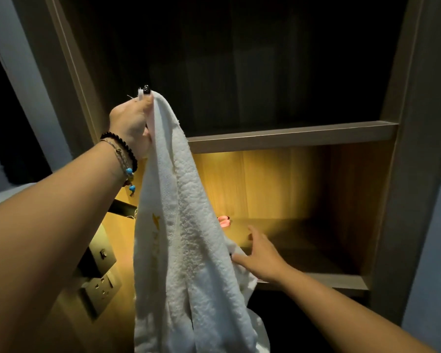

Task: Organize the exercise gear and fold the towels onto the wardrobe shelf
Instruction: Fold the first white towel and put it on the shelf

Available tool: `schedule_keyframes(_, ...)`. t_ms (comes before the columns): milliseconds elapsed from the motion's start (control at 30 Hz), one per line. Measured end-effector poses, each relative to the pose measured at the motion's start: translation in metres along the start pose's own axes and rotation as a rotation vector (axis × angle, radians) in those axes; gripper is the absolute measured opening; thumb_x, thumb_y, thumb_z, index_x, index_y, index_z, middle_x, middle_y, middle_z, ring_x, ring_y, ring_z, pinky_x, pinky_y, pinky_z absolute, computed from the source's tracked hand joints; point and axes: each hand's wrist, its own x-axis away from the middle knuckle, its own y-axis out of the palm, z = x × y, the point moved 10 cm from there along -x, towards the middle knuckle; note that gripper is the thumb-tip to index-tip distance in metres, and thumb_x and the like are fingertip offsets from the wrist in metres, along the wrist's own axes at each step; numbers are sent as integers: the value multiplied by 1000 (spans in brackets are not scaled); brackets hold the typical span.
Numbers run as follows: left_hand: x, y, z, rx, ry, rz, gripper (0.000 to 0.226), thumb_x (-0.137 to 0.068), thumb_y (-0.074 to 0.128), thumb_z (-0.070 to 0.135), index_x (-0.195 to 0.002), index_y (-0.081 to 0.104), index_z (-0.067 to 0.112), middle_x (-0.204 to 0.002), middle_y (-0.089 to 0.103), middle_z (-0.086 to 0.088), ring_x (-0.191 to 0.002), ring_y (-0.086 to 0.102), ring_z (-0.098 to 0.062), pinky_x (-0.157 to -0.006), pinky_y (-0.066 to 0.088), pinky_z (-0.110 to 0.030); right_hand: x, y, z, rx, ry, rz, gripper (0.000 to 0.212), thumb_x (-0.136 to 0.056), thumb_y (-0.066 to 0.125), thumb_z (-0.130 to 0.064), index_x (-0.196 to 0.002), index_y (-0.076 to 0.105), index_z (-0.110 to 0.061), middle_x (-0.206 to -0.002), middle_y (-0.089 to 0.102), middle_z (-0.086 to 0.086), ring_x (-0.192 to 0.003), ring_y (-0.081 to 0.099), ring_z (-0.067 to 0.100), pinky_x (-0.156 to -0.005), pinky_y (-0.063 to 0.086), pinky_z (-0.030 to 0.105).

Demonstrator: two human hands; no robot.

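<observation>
A white terry towel [186,225] hangs full length in front of the open wardrobe. My left hand [131,123] is raised high and pinches the towel's top corner. My right hand [259,256] reaches in lower down with straight fingers and touches the towel's right edge, just above the lit wardrobe shelf [311,276]. A small pink object [224,221] lies at the back of that shelf, partly hidden behind the towel. The towel's lower end runs out of view at the bottom.
A second shelf board [290,136] spans the wardrobe above the lit compartment, with a dark compartment over it. Wall sockets and a switch [101,289] sit on the wooden side panel at lower left. The wardrobe's right frame [402,174] stands close.
</observation>
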Motion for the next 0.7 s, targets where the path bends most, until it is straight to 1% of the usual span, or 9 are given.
schedule_keyframes(33, 1, 3, 4, 7, 9, -18, 35, -91, 64, 30, -120, 62, 11, -121, 61, -8, -111, 60, -24, -94, 52, -41, -3, 13, -2, 14, 25, -62, 93, -69, 73, -50, -146, 30, -20, -134, 46, 1, -123, 50, 20, -91, 42, 30)
schedule_keyframes(100, 1, 2, 9, 15, 16, -43, 36, -92, 62, 32, -122, 61, 10, -127, 59, -10, -113, 60, -25, -94, 52, -43, 0, 39, -4, 50, -5, -189, 46, -67, 70, -49, -107, 63, -27, -103, 64, -6, -100, 60, 15, -76, 45, 26)
schedule_keyframes(133, 0, -4, 11, 15, 18, -41, 35, -92, 62, 31, -120, 63, 11, -127, 60, -11, -113, 60, -25, -94, 52, -44, 3, 47, -4, 52, -38, -208, 23, -68, 69, -44, -82, 67, -26, -83, 65, -11, -86, 61, 13, -68, 44, 27)
schedule_keyframes(167, -2, -14, 12, 13, 24, -18, 31, -91, 64, 30, -115, 65, 11, -124, 62, -10, -111, 62, -24, -94, 52, -45, 4, 49, 2, 41, -58, -194, 14, -71, 70, -36, -71, 66, -23, -73, 63, -11, -79, 61, 12, -64, 43, 28)
schedule_keyframes(300, -11, -79, 1, -83, 10, 277, 17, -78, 77, 33, -86, 70, 19, -100, 69, 1, -96, 67, -14, -91, 54, -38, 0, -13, 40, 149, 63, 105, 11, -74, 68, -24, -82, 68, -17, -85, 70, 3, -87, 66, 25, -65, 47, 29)
schedule_keyframes(400, -9, -108, -12, -154, 1, 464, 23, -67, 77, 38, -71, 67, 17, -71, 63, 12, -71, 63, -5, -70, 53, -23, -2, -77, 58, 285, 171, 207, 6, -75, 69, -24, -80, 66, -24, -82, 67, 3, -80, 65, 24, -71, 55, 34)
schedule_keyframes(533, -6, -113, -36, -158, -37, 548, 40, -60, 72, 41, -89, 68, 14, -71, 62, 15, -57, 58, 1, -38, 39, -12, -5, -154, 52, 425, 179, 245, 11, -78, 75, -23, -86, 68, -27, -78, 63, -2, -73, 61, 15, -66, 56, 32)
schedule_keyframes(600, -7, -106, -50, -123, -60, 546, 44, -61, 72, 36, -97, 68, 12, -76, 64, 13, -68, 64, -3, -39, 42, -14, -1, -194, 46, 463, 181, 289, 13, -78, 76, -25, -88, 68, -25, -80, 64, -1, -75, 61, 16, -69, 58, 34)
schedule_keyframes(700, -3, -98, -69, -108, -100, 550, 44, -64, 73, 38, -101, 62, 16, -77, 59, 13, -67, 59, -4, -50, 42, -17, 11, -242, 44, 522, 204, 332, 13, -79, 75, -24, -90, 68, -25, -84, 64, 0, -79, 62, 18, -74, 59, 39)
